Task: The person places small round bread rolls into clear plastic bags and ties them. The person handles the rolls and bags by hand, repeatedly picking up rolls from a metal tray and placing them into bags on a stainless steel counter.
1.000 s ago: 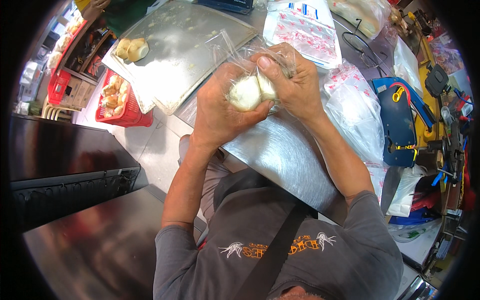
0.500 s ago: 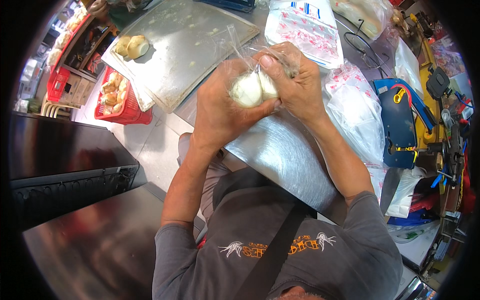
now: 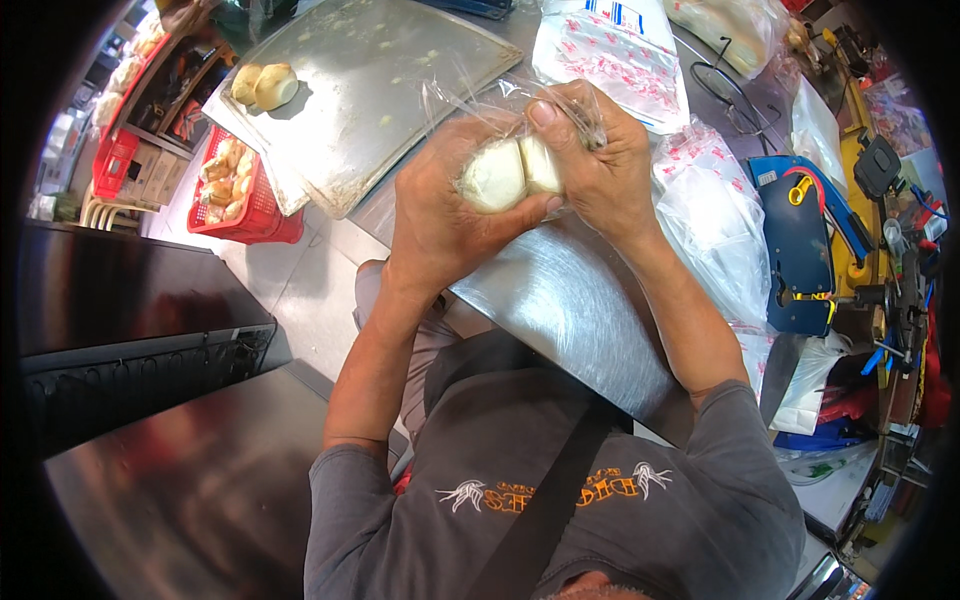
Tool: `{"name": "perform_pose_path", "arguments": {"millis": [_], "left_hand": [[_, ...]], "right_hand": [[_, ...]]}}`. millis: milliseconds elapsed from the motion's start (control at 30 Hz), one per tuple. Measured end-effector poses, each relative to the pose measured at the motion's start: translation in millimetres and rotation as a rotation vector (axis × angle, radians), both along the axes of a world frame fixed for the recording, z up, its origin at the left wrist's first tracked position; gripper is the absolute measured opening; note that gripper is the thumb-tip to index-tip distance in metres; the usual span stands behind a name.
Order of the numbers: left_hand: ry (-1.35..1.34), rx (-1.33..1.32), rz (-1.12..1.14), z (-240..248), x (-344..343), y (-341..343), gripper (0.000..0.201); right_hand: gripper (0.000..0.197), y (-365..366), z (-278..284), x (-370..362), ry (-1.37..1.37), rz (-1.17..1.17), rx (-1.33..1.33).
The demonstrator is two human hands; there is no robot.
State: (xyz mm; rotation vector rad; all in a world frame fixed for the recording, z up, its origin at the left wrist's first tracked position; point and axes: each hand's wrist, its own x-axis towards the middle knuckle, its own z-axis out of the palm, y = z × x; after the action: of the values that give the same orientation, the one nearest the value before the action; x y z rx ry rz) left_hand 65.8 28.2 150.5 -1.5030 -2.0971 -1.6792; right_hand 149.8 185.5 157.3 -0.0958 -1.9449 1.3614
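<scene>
Stainless worktable [image 3: 560, 310] spanning the centre of the view, bare metal below the hands. Metal baking tray [image 3: 370, 90] lying flat on the far left part of the table, two loose buns [image 3: 264, 86] resting at its far corner. Stack of printed plastic bags [image 3: 610, 50] beyond the hands; further crumpled clear bags [image 3: 715, 205] heaped to the right, beside a blue bag-sealing tool [image 3: 800, 240]. Red basket of buns [image 3: 235, 185] down on the floor at left. Held above the table, between both hands: clear plastic bag [image 3: 480, 100] containing two pale round buns [image 3: 508, 172] side by side and touching. Left hand [image 3: 440, 215] curled around the underside and left flank of the bagged buns, fingers closed in a cupping grip. Right hand [image 3: 600, 165] clamped over the right side, thumb pressed along the bag's upper film, fingers wrapped behind; loose bag mouth trailing up and to the left. Handling judgement: light, soft, easily dented, so best cupped broadly from below rather than squeezed at a point. Film thin and likely slippery, prone to slide over the buns; best taken at the gathered neck just above the contents, with support kept underneath.
</scene>
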Motion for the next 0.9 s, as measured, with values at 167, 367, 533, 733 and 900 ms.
{"name": "perform_pose_path", "arguments": {"millis": [167,367,533,733,900], "left_hand": [[-0.033,-0.027,0.003,0,-1,0,0.067],[-0.010,0.058,0.032,-6,0,4,0.060],[-0.021,0.137,0.054,-15,0,6,0.067],[-0.093,0.175,0.047,-26,1,4,0.070],[-0.117,0.195,0.035,-31,0,3,0.069]], "right_hand": [[0.010,-1,2,2,-0.003,0.019,-0.025],[0.011,-1,3,2,-0.022,0.020,-0.019],[0.012,-2,1,2,-0.032,0.024,-0.033],[0.011,-3,-2,1,-0.022,0.042,-0.040],[0.011,-3,-5,1,-0.026,0.039,0.001]]}}
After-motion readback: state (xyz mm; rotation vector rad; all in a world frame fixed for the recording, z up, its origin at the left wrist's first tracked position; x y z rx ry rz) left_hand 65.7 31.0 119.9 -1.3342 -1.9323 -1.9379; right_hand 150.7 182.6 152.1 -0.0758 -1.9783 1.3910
